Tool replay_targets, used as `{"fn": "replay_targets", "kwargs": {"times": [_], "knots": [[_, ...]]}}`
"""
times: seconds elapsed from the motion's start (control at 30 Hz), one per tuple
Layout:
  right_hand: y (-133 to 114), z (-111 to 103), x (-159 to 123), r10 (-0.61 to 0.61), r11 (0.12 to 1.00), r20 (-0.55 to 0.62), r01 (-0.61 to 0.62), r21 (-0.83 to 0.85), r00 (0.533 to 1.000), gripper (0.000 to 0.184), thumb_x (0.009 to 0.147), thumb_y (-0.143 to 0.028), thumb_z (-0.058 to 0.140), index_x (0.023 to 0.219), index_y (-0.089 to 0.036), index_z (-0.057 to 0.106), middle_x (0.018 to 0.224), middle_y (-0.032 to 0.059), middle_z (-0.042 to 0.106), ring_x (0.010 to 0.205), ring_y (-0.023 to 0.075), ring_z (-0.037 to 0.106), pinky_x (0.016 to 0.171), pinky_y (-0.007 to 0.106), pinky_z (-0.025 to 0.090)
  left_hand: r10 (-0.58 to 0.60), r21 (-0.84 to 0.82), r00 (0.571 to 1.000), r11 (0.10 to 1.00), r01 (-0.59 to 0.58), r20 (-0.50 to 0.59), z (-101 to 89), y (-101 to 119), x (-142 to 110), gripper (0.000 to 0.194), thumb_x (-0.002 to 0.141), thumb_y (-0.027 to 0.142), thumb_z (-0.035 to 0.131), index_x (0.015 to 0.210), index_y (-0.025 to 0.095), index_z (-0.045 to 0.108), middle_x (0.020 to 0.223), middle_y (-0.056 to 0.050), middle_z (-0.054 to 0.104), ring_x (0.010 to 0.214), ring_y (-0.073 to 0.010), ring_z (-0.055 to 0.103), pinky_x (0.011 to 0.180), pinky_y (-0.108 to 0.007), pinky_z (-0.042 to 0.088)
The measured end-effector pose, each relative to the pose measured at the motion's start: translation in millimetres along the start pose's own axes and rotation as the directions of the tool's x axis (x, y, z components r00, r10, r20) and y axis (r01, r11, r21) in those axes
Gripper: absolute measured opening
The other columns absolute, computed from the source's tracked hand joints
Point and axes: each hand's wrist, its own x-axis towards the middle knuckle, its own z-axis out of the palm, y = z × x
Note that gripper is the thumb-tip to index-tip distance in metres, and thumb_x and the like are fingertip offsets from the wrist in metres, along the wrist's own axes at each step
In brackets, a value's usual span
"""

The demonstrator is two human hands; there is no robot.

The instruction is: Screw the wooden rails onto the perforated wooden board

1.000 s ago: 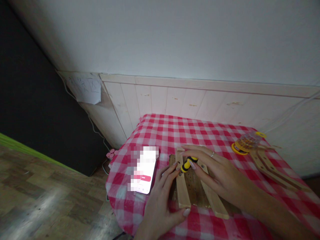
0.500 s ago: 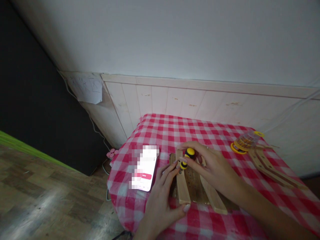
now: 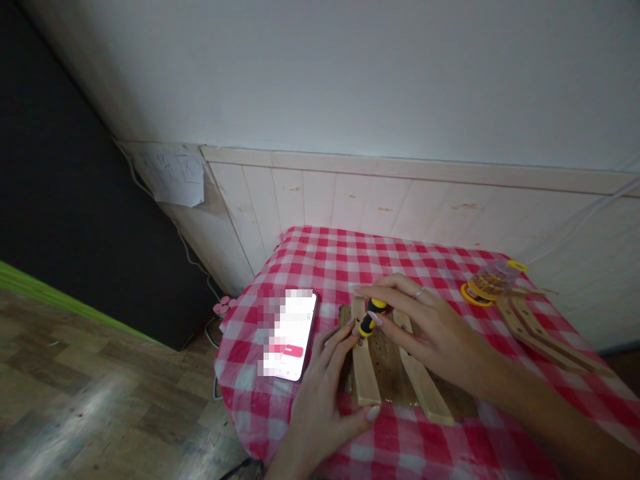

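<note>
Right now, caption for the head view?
Right hand holds yellow-black screwdriver to wooden slat; left hand steadies it on gingham tablecloth.

We are working in a narrow lane: a smartphone (image 3: 293, 333) is hemming in our left hand (image 3: 320, 393), our right hand (image 3: 430, 330) is arching over a screwdriver (image 3: 370, 319), and a bit case (image 3: 490, 283) and loose wooden slats (image 3: 540, 333) are blocking the right. A red-checked tablecloth (image 3: 350, 260) is offering passage behind the slatted board (image 3: 387, 373), up to the paneled wall (image 3: 350, 200).

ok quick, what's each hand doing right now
The left hand: open, resting against the wooden slat, holding nothing.
The right hand: closed in a pinch on the yellow-and-black screwdriver.
</note>
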Motion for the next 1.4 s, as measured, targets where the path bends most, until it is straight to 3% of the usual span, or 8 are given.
{"fn": "replay_targets", "kwargs": {"times": [0.3,0.57,0.73,0.87,1.0,1.2,1.4], "knots": [[-3,-4,1,-0.036,0.999,0.043,0.036,0.001,0.998,0.023,0.098,-0.019,0.049,0.114,-0.02,0.065,0.115,0.0109,0.073,0.108,0.0224,0.07,0.092,0.038,0.059,-0.014,-0.002,1.0,1.0,0.014,0.001,0.7,0,-1,0.073,0.092,0.068,0.057,0.152,0.032,0.037,0.16,-0.009,0.039,0.148,-0.0344,0.033,0.118,-0.06,0.035],[-5,0,0,0.068,0.998,0.045,-0.068,-0.011,0.997,0.031,0.097,-0.02,0.05,0.125,-0.023,0.062,0.115,0.0109,0.074,0.104,0.0239,0.071,0.085,0.039,0.06,-0.017,-0.002,1.0,1.0,0.017,0.009,-0.4,2,-1,0.073,0.092,0.066,0.058,0.153,0.03,0.037,0.161,-0.01,0.038,0.148,-0.0352,0.033,0.118,-0.061,0.033],[-8,7,2,0.058,0.995,0.024,-0.056,-0.085,0.998,0.021,0.098,-0.023,0.049,0.115,-0.022,0.063,0.108,0.0104,0.075,0.1,0.0252,0.071,0.082,0.04,0.06,-0.006,-0.008,1.0,1.0,0.006,0.002,-0.3,2,-2,0.072,0.092,0.067,0.057,0.152,0.031,0.037,0.161,-0.009,0.038,0.148,-0.0339,0.034,0.118,-0.06,0.035],[-8,14,2,0.144,0.988,0.002,-0.143,-0.06,0.99,0.013,0.098,-0.03,0.057,0.106,-0.022,0.064,0.108,0.0097,0.07,0.094,0.0237,0.071,0.074,0.036,0.06,-0.017,0.005,1.0,1.0,0.017,-0.001,0.3,1,-2,0.074,0.092,0.068,0.057,0.152,0.032,0.038,0.16,-0.009,0.038,0.148,-0.035,0.033,0.117,-0.061,0.035],[-6,17,2,0.116,0.993,-0.053,-0.117,-0.015,0.992,0.012,0.099,-0.025,0.055,0.096,-0.022,0.066,0.101,0.0081,0.067,0.089,0.0202,0.07,0.076,0.034,0.06,-0.016,0.001,1.0,1.0,0.016,0.005,0.3,1,-1,0.074,0.092,0.069,0.057,0.153,0.033,0.037,0.16,-0.008,0.039,0.148,-0.0343,0.034,0.118,-0.06,0.035],[-2,13,0,0.072,0.997,-0.075,-0.074,-0.03,0.995,0.025,0.098,-0.021,0.054,0.119,-0.024,0.066,0.112,0.0096,0.074,0.101,0.0229,0.072,0.084,0.038,0.061,-0.021,0.007,1.0,1.0,0.021,0.005,0.4,1,-2,0.074,0.092,0.068,0.057,0.153,0.031,0.037,0.161,-0.01,0.037,0.148,-0.0351,0.033,0.118,-0.061,0.034],[-4,6,-1,0.043,0.999,-0.069,-0.045,-0.016,0.997,0.03,0.095,-0.021,0.055,0.123,-0.025,0.067,0.116,0.0096,0.076,0.102,0.0229,0.074,0.084,0.038,0.062,-0.023,-0.003,1.0,1.0,0.023,0.006,-0.1,1,-1,0.074,0.091,0.068,0.057,0.152,0.031,0.038,0.161,-0.009,0.038,0.148,-0.0352,0.033,0.118,-0.061,0.033]]}}
